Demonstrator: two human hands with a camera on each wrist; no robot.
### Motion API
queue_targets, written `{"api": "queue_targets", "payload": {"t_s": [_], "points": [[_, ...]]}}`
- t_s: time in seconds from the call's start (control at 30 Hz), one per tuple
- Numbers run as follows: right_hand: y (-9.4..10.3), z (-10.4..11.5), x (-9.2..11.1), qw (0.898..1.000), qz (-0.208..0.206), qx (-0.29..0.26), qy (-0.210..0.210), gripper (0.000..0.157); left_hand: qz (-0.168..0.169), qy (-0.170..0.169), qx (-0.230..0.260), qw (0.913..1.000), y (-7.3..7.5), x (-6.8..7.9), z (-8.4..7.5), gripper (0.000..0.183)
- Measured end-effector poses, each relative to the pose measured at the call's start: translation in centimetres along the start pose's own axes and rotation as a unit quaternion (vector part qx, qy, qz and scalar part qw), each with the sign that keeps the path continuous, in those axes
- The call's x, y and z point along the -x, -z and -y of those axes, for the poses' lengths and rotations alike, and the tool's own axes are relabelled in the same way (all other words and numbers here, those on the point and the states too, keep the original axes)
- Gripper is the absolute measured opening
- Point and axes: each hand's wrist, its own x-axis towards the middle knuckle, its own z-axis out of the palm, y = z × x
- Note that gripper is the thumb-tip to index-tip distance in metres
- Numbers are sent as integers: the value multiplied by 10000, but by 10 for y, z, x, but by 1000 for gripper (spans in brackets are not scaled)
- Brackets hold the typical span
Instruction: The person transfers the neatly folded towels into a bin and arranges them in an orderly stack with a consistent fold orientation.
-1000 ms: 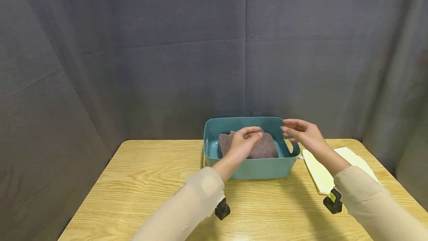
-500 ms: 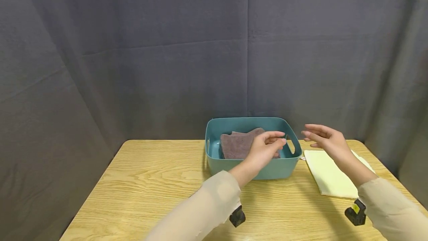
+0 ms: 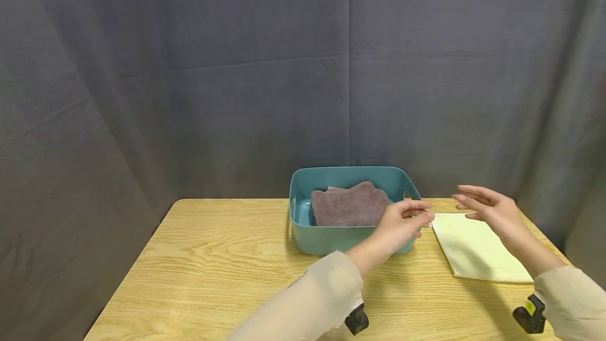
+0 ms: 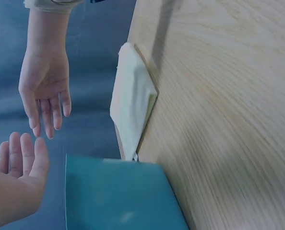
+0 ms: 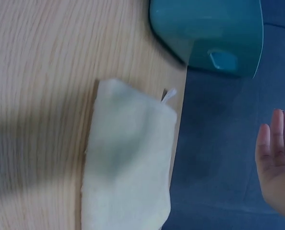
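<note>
A teal plastic basket (image 3: pixel 331 238) with handle holes stands near the table's far edge. Inside it lies a folded mauve-brown towel (image 3: pixel 350 205). My left hand (image 3: pixel 397 225) hovers in front of the basket's right end, fingers loosely bent and holding nothing. Farther right, my right hand (image 3: pixel 497 212) is raised above a folded pale yellow towel (image 3: pixel 478 249), also with nothing in it. In the left wrist view both hands show relaxed fingers, palms facing each other. The right wrist view shows the yellow towel (image 5: pixel 128 158) flat on the table, its small white tag toward the basket.
The wooden table (image 3: pixel 213 267) has its back edge close to a hanging grey curtain (image 3: pixel 260 93). Each wrist carries a small black camera, such as the wrist camera (image 3: pixel 356 320) on the left arm.
Both hands have moved right, the left from over the basket to its right end, the right from the basket's rim to above the yellow towel. Basket and towels stay in place.
</note>
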Motion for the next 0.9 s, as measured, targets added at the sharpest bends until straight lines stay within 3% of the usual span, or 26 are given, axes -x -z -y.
{"api": "queue_targets", "payload": {"t_s": [0.23,0.43,0.7,0.9], "points": [[7,-12,6,10000,75,12,-5,22,195,56,7,9998,-15,4,6,23],[15,-19,11,9997,132,112,-182,25,112,92,-142,9998,-30,5,11,21],[36,-35,15,9988,11,406,-260,24,-29,99,-404,9991,-50,1,32,18],[44,-53,13,9982,-109,457,-377,23,-118,433,-780,9959,-56,-1,47,13]]}}
